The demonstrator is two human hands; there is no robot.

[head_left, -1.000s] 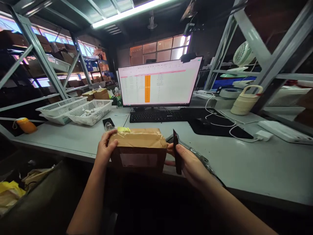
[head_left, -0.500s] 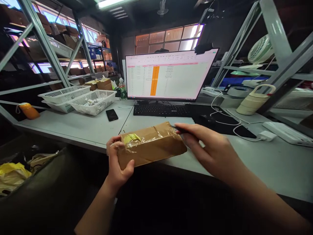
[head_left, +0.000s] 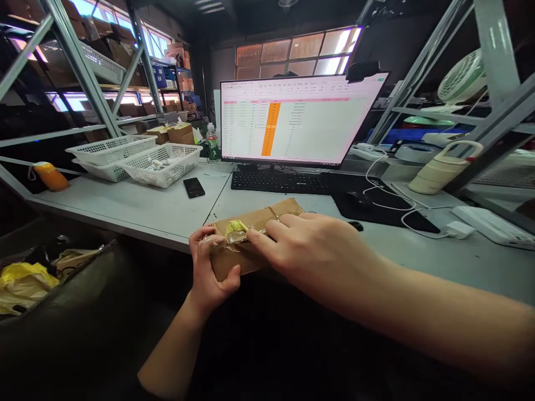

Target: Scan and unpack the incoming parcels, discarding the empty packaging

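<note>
A brown cardboard box (head_left: 229,264) with clear tape over it is held at the near edge of the desk. My left hand (head_left: 213,273) is closed around its left end, thumb on the near side. On the upper face, a crumpled yellow-green piece (head_left: 236,225) shows beside loose, shiny tape. My right hand (head_left: 309,239) lies across the right part of the box, its index finger at the tape seam. A slim black tool (head_left: 356,225) is gripped in that hand; only one end shows, and its kind is unclear. The box's right end is mostly hidden.
Behind the box are a keyboard (head_left: 280,181) and a monitor (head_left: 292,122). White baskets (head_left: 167,167) and a phone (head_left: 194,187) sit on the left; a mouse (head_left: 358,200), white cables and a cream container (head_left: 437,172) on the right. A dark bin (head_left: 83,284) stands lower left.
My right hand has moved left from the box's right corner, now covering much of the box with fingers along the taped seam. The left hand keeps its grip. The view has shifted slightly.
</note>
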